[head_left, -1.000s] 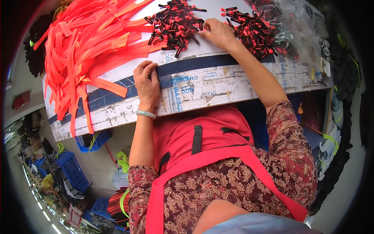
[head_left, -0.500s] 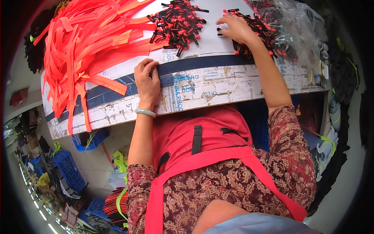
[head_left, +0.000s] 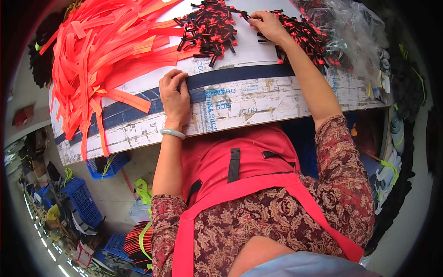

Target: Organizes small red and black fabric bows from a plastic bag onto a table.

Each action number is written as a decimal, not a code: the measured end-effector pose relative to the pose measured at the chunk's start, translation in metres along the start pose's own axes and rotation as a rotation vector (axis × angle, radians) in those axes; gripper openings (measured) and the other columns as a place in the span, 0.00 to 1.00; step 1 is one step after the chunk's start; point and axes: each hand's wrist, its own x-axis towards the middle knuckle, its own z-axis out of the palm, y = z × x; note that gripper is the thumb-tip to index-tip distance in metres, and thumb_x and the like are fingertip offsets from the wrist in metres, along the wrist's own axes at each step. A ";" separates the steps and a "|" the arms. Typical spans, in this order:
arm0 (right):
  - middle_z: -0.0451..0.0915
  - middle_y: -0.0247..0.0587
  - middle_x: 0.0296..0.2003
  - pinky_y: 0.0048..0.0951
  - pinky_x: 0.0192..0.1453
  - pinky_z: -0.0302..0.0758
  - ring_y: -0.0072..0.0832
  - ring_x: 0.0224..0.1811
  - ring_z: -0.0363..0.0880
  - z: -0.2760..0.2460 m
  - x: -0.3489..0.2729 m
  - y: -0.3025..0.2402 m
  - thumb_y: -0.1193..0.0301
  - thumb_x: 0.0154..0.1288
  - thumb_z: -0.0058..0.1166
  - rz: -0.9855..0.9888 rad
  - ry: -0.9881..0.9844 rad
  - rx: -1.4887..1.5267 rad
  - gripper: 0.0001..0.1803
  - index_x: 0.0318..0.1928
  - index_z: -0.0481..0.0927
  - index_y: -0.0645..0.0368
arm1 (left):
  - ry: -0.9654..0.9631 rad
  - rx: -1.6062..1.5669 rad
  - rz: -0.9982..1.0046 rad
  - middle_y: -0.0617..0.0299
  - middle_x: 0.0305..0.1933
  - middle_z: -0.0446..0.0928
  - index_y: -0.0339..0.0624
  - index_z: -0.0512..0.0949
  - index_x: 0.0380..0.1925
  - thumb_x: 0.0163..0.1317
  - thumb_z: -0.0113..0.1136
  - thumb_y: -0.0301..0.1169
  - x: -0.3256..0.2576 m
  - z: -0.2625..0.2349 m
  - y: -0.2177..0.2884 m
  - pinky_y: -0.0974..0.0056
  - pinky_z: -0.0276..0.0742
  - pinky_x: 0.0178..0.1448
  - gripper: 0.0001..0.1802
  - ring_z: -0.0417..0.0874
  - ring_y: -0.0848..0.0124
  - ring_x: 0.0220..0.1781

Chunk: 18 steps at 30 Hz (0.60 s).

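My right hand [head_left: 271, 27] reaches over the gap between two piles, its fingertips pinched on a small black zipper pull [head_left: 243, 15] with an orange-red end. To its left lies a pile of black and orange-red zipper pulls [head_left: 208, 30]; a second pile [head_left: 307, 39] spreads under and beyond my right wrist. My left hand [head_left: 174, 98], a pale bangle [head_left: 172, 133] at the wrist, rests with curled fingers on the dark navy strip [head_left: 240, 74] along the table's near part. Whatever its fingers hold, if anything, is hidden.
A large heap of orange-red zipper tapes [head_left: 101, 51] covers the table's left side, some hanging over the edge. Clear plastic bags [head_left: 355, 32] lie at the far right of the worn white table [head_left: 272, 99]. Blue crates [head_left: 82, 201] stand below at the left.
My right hand has moved left from the right pile to the gap between the piles, and its parted fingers have closed on a zipper pull. My left hand has stayed in place.
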 end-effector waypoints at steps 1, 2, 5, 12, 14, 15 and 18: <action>0.86 0.46 0.34 0.34 0.46 0.78 0.35 0.37 0.85 -0.005 -0.003 0.004 0.63 0.64 0.60 0.003 0.002 -0.003 0.14 0.45 0.85 0.57 | 0.001 0.001 0.002 0.58 0.48 0.79 0.41 0.84 0.39 0.59 0.62 0.21 0.000 0.000 0.000 0.58 0.72 0.61 0.09 0.77 0.57 0.53; 0.86 0.46 0.34 0.34 0.47 0.78 0.35 0.37 0.85 -0.010 -0.007 0.005 0.64 0.64 0.60 -0.032 0.019 -0.062 0.14 0.46 0.85 0.57 | 0.001 0.000 0.002 0.58 0.48 0.79 0.41 0.84 0.39 0.59 0.62 0.21 0.000 0.000 0.000 0.58 0.72 0.61 0.09 0.77 0.57 0.53; 0.86 0.45 0.35 0.35 0.48 0.78 0.36 0.39 0.85 -0.021 -0.016 0.009 0.65 0.64 0.59 -0.067 0.070 -0.179 0.13 0.46 0.85 0.57 | 0.001 -0.001 -0.003 0.58 0.48 0.79 0.41 0.84 0.39 0.59 0.62 0.21 0.000 0.000 0.000 0.58 0.72 0.61 0.09 0.77 0.57 0.53; 0.83 0.42 0.46 0.36 0.57 0.74 0.35 0.49 0.80 -0.008 -0.018 0.010 0.68 0.66 0.58 -0.397 0.203 -0.362 0.13 0.49 0.83 0.57 | -0.011 0.018 0.002 0.58 0.48 0.79 0.40 0.84 0.39 0.60 0.61 0.20 0.001 0.000 0.004 0.60 0.72 0.60 0.09 0.78 0.59 0.54; 0.82 0.44 0.44 0.40 0.59 0.72 0.42 0.50 0.79 0.009 -0.014 0.000 0.66 0.65 0.57 -0.528 0.246 -0.234 0.13 0.47 0.83 0.57 | -0.010 0.019 0.012 0.58 0.48 0.79 0.40 0.84 0.39 0.60 0.61 0.20 0.001 0.000 0.003 0.60 0.72 0.60 0.09 0.77 0.59 0.54; 0.82 0.44 0.44 0.40 0.59 0.72 0.42 0.50 0.79 0.008 -0.015 0.001 0.66 0.65 0.57 -0.527 0.250 -0.234 0.13 0.47 0.83 0.57 | -0.004 0.008 0.008 0.58 0.48 0.79 0.40 0.84 0.39 0.59 0.61 0.20 0.001 0.001 0.002 0.59 0.72 0.60 0.09 0.77 0.58 0.53; 0.81 0.43 0.37 0.41 0.55 0.72 0.42 0.47 0.79 -0.004 -0.017 0.004 0.70 0.60 0.61 -0.440 0.040 -0.418 0.08 0.36 0.79 0.60 | 0.006 -0.017 0.005 0.58 0.48 0.79 0.40 0.84 0.39 0.58 0.61 0.21 0.001 0.002 0.002 0.58 0.72 0.60 0.09 0.77 0.57 0.53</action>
